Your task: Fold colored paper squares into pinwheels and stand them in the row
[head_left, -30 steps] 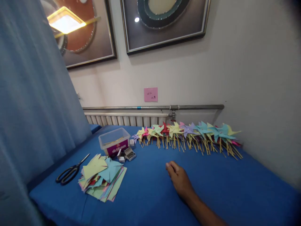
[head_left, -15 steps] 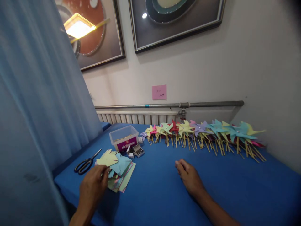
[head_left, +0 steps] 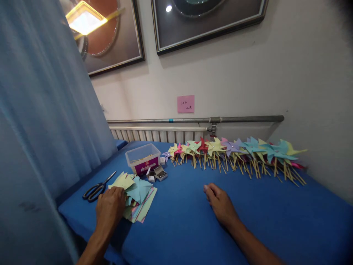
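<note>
both hands flat — left hand (head_left: 109, 207) on paper stack (head_left: 139, 193); right hand (head_left: 220, 204) fingers together.

Surface: blue cloth-covered table (head_left: 193, 224), running back to the wall.
Near left: black-handled scissors (head_left: 97, 188), right beside a fanned stack of pastel cut paper sheets (head_left: 140, 197).
Behind the stack: clear plastic tub with magenta label (head_left: 142, 159), small open pin boxes (head_left: 158, 173).
Far edge: long row of coloured paper pinwheels on wooden sticks (head_left: 237, 156).
</note>
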### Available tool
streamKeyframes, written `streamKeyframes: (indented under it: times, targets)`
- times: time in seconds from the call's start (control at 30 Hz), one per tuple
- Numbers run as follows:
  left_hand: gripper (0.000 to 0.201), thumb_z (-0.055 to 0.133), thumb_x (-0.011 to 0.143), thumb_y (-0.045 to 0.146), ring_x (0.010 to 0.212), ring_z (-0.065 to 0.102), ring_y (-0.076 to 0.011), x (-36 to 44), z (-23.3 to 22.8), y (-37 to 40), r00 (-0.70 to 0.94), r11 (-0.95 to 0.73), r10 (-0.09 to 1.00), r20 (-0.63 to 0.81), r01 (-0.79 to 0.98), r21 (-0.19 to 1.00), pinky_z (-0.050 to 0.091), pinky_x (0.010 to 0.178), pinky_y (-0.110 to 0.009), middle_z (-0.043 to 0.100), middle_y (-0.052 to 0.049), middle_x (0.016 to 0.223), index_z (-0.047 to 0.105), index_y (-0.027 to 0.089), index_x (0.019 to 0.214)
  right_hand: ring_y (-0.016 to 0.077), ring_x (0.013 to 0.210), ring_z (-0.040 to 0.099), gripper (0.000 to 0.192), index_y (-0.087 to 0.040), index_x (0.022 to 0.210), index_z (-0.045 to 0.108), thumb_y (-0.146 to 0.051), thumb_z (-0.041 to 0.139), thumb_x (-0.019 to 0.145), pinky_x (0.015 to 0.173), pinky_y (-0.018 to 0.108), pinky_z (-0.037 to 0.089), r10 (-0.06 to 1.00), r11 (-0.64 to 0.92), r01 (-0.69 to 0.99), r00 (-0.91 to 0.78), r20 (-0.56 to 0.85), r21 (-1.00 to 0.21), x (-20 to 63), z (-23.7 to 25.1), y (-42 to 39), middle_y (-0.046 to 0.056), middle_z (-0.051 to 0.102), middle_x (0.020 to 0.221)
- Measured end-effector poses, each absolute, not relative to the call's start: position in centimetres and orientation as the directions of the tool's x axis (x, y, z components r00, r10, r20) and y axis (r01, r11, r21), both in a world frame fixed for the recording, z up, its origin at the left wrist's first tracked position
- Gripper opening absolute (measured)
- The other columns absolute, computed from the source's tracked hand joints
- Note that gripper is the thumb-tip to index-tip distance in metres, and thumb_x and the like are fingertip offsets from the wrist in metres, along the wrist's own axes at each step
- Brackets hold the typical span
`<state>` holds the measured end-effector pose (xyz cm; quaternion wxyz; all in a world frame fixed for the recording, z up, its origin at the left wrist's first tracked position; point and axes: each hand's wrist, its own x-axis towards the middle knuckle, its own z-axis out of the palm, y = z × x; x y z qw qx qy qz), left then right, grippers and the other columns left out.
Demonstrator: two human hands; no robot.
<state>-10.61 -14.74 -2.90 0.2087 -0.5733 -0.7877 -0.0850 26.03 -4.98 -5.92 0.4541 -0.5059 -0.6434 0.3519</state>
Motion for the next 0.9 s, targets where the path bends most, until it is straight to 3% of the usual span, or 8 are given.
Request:
streamKeyframes:
  times: [0.23,0.4,0.67,0.77,0.9]
  targets:
    - [0.033,0.044,0.094,0.027,0.091,0.065,-0.0256,-11.3,-4.1,-14.5,-0.257,0.307,0.825,0.503,0.951,-0.019,0.037,0.078,-0.036,0.075,-0.008,0.09,0.071,0.019,0.077,0.0132,0.05,0.04,0.038,-0.024,0.066,0.042,-0.054,0.044,0.09,0.051,0.026,0.033,0.974,0.226,0.322,-0.08,0.212,-0.919,26.1,-6.1,-4.8,-0.006,0.042,0.055]
    - [0.035,0.042,0.098,0.033,0.092,0.068,-0.0235,-11.5,-4.5,-14.9,-0.204,0.194,0.808,0.552,0.978,0.078,0.042,0.08,-0.034,0.076,-0.007,0.1,0.073,0.02,0.09,0.0132,0.051,0.041,0.037,-0.024,0.066,0.044,-0.053,0.045,0.09,0.052,0.026,0.033,0.974,0.228,0.315,-0.078,0.214,-0.921,26.1,-5.9,-4.9,-0.006,0.043,0.056]
    - [0.034,0.039,0.096,0.031,0.092,0.066,-0.0262,-11.7,-2.3,-14.6,-0.249,0.251,0.596,0.764,0.961,0.117,0.046,0.087,-0.037,0.074,-0.011,0.096,0.069,0.017,0.09,0.0134,0.05,0.042,0.038,-0.024,0.065,0.045,-0.053,0.046,0.089,0.052,0.026,0.033,0.972,0.236,0.309,-0.072,0.225,-0.921,26.1,-6.0,-4.9,-0.006,0.045,0.055]
    - [0.032,0.043,0.093,0.034,0.099,0.066,-0.0276,-12.0,-0.1,-14.2,-0.318,0.221,0.483,0.816,0.946,0.238,0.046,0.091,-0.039,0.074,-0.013,0.102,0.07,0.017,0.089,0.0137,0.05,0.042,0.038,-0.024,0.067,0.046,-0.054,0.045,0.09,0.051,0.026,0.033,0.972,0.235,0.314,-0.082,0.22,-0.92,26.2,-6.2,-4.8,-0.006,0.044,0.055]
    - [0.027,0.055,0.083,0.04,0.084,0.068,-0.0252,-11.8,2.4,-13.6,-0.593,0.151,0.513,0.621,0.774,0.614,0.05,0.078,-0.035,0.075,-0.008,0.088,0.071,0.019,0.088,0.0139,0.051,0.042,0.038,-0.024,0.067,0.045,-0.054,0.044,0.09,0.052,0.026,0.033,0.975,0.223,0.325,-0.086,0.206,-0.919,26.2,-6.2,-4.7,-0.006,0.043,0.056]
